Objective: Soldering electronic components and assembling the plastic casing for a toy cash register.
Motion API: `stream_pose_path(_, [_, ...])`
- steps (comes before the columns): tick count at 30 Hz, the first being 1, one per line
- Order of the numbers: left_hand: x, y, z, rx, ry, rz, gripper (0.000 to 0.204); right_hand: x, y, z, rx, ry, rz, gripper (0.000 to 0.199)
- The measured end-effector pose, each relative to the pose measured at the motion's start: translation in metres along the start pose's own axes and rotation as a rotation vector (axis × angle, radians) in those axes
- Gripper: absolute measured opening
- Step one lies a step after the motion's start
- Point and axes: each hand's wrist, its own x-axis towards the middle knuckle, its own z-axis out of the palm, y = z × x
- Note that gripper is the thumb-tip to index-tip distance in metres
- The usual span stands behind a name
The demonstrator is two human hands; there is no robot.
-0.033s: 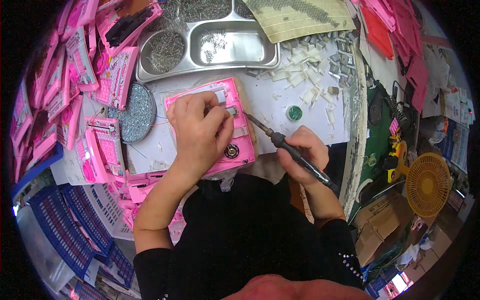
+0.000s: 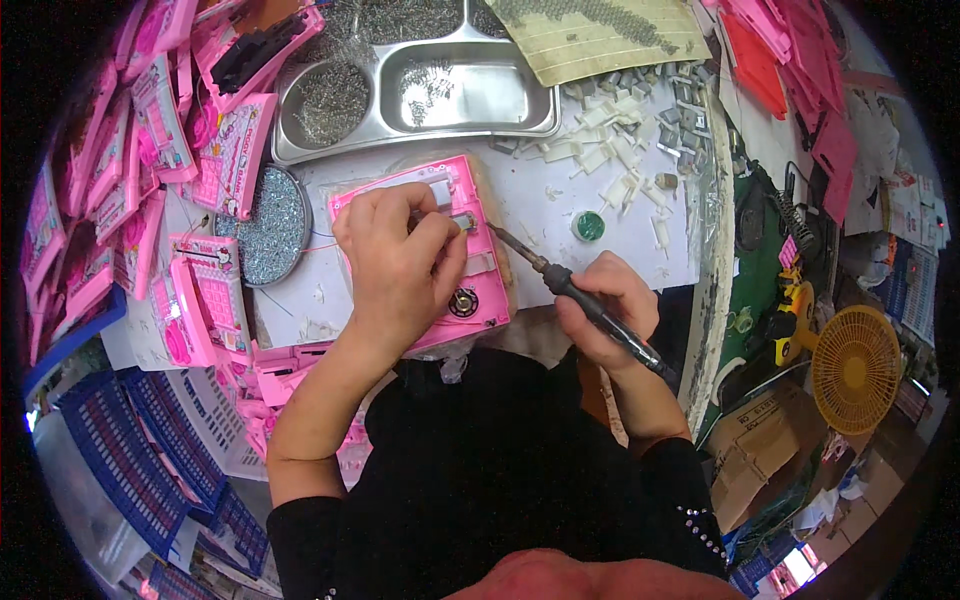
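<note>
My right hand (image 2: 612, 310) grips the black handle of a soldering iron (image 2: 580, 288). Its metal tip points up and left, close to the right edge of a pink plastic casing (image 2: 492, 290). Over that casing my left hand (image 2: 395, 250) bends down with thumb and fingers pinched together; whatever lies between the fingertips is hidden. Inside the casing I see a small metal piece (image 2: 463, 222) by the fingertips and a round black-and-metal part (image 2: 463, 302) lower down. A small pot of green material (image 2: 588, 226) stands to the right of the casing.
A steel compartment tray (image 2: 420, 135) holds small metal parts behind the casing. Left are a round dish of silvery bits (image 2: 265, 230) and stacked pink casings (image 2: 215, 190). White plastic pieces (image 2: 625, 150) lie scattered at far right, below a yellowish sheet (image 2: 560, 60). A yellow fan (image 2: 855, 370) stands right.
</note>
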Motion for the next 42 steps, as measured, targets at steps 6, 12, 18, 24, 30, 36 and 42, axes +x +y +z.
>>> stream_pose_path(6, [-0.003,0.0,-0.003,0.028,-0.031,-0.006,0.013,0.007,0.001,-0.002,-0.019,0.042,-0.031,0.026])
stream_pose_path(12, [0.001,0.001,-0.01,0.027,-0.004,0.022,0.017,0.009,0.005,-0.004,-0.005,0.053,-0.034,0.028])
stream_pose_path(18, [0.003,-0.001,-0.013,0.02,0.028,0.02,0.018,0.014,0.008,-0.004,-0.023,0.07,-0.059,0.028])
stream_pose_path(24, [0.003,-0.005,-0.008,0.069,0.025,0.111,0.014,0.019,0.009,-0.003,-0.024,0.052,-0.079,0.028])
stream_pose_path(30, [0.004,0.004,-0.007,0.149,-0.018,0.09,0.013,0.023,0.01,0.003,-0.015,0.035,-0.105,0.027])
stream_pose_path(36, [0.007,0.005,-0.005,0.188,-0.048,0.092,0.011,0.028,0.006,0.004,-0.027,0.001,-0.103,0.025])
stream_pose_path(42, [0.01,0.009,-0.006,0.229,-0.072,0.08,0.013,0.028,0.007,0.004,-0.04,-0.016,-0.113,0.024])
